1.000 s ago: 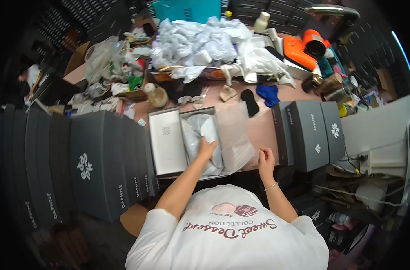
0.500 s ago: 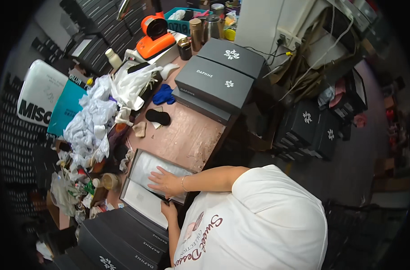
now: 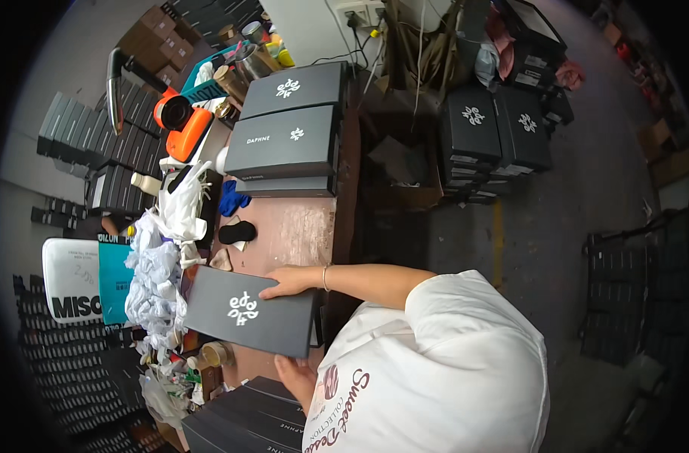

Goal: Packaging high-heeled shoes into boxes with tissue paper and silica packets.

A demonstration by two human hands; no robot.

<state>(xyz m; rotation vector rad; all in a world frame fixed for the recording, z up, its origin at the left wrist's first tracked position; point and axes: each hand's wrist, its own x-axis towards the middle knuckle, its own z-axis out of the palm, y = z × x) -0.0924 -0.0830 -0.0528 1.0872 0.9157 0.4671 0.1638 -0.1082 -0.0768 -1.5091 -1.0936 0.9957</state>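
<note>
A dark grey shoebox [image 3: 224,309] with a white emblem lies at the table's near part, its lid now over the contents. My right hand [image 3: 290,282], a thin bracelet at its wrist, grips the lid's far edge, thumb on top and the other fingers along the side. At the near edge, by the right corner, my left hand [image 3: 295,375] has its visible fingers extended and apart, fingertips close to the lid. The lid hides what is in the box.
Stacked grey shoeboxes [image 3: 284,143] stand at the table's far end, others [image 3: 246,415] nearest me. A blue cloth [image 3: 233,198], a black oval piece [image 3: 237,232] and heaped white tissue [image 3: 156,275] lie along the left. More boxes [image 3: 473,132] stand on the floor at right.
The box stood open with white paper showing; the lid now covers it. My right hand has left the paper for the lid's far edge. The whole view has turned.
</note>
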